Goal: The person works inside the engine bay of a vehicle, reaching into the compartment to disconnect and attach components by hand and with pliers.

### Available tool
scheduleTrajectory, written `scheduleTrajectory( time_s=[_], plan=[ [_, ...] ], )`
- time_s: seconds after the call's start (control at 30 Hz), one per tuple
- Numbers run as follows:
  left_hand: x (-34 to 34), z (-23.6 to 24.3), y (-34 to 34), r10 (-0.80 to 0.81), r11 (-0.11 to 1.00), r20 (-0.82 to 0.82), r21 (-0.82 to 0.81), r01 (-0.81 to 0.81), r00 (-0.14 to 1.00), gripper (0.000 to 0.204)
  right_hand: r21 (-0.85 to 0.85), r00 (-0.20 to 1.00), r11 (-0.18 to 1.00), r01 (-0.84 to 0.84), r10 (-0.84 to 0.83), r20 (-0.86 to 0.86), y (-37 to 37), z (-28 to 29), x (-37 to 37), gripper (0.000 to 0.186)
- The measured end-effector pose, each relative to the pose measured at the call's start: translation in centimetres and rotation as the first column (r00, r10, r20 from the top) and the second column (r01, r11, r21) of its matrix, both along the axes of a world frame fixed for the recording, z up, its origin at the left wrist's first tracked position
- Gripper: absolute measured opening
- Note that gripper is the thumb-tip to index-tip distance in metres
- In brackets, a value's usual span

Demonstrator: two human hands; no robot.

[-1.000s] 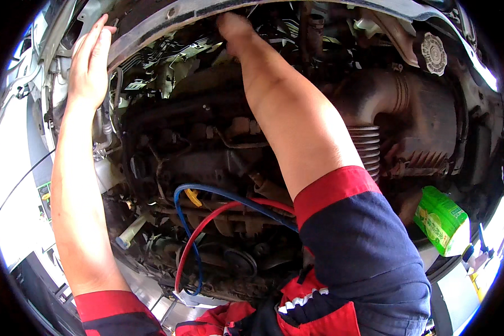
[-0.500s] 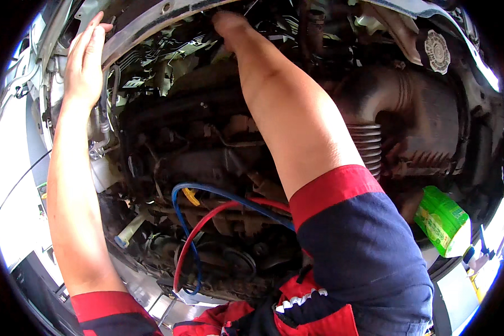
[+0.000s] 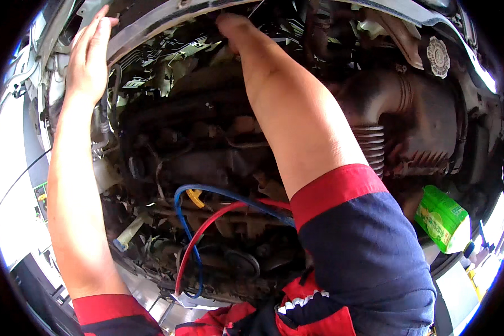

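My left hand (image 3: 89, 59) lies with its fingers stretched out against the far left end of the metal body edge (image 3: 151, 31) of the engine bay. Nothing shows in that hand. My right arm reaches across the dark engine (image 3: 190, 162), and my right hand (image 3: 233, 28) is down behind it, just under the body edge. Its fingers are lost in shadow, so whether they grip anything cannot be made out. Below my right forearm, a blue hose (image 3: 221, 191) and a red hose (image 3: 207, 223) loop over the engine, near a yellow dipstick handle (image 3: 195, 197).
To the right is a ribbed intake hose (image 3: 369, 148) beside a dark air filter housing (image 3: 425, 123). A green and white package (image 3: 443, 219) sits at the bay's right front. A pale round label (image 3: 438, 57) is at the far right; a pale tube (image 3: 130, 232) is at the left front.
The view has shifted slightly. Both hands keep nearly the same places, the left flat at the edge and the right behind the engine.
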State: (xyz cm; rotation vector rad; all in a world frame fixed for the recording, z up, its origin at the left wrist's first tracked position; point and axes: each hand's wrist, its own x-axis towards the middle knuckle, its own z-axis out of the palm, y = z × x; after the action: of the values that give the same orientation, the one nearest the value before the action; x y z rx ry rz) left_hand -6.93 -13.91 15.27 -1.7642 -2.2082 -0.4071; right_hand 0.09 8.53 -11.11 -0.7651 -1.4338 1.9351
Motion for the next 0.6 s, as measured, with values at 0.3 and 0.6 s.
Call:
scheduleTrajectory(
  time_s=[0.3, 0.6],
  plan=[
    [1.0, 0.4, 0.5, -0.042, 0.998, 0.057, 0.041, 0.040, 0.997, 0.051, 0.638, 0.852, 0.640, -0.430, 0.053, 0.521, 3.8, 3.9, 5.2, 0.044],
    [5.4, 1.5, 0.1, 0.206, 0.977, 0.089, 0.042, -0.211, 0.974, 0.056, 0.626, 0.784, 0.665, -0.408, -0.097, 0.614, 0.8, 1.5, 2.0, 0.044]
  ],
)
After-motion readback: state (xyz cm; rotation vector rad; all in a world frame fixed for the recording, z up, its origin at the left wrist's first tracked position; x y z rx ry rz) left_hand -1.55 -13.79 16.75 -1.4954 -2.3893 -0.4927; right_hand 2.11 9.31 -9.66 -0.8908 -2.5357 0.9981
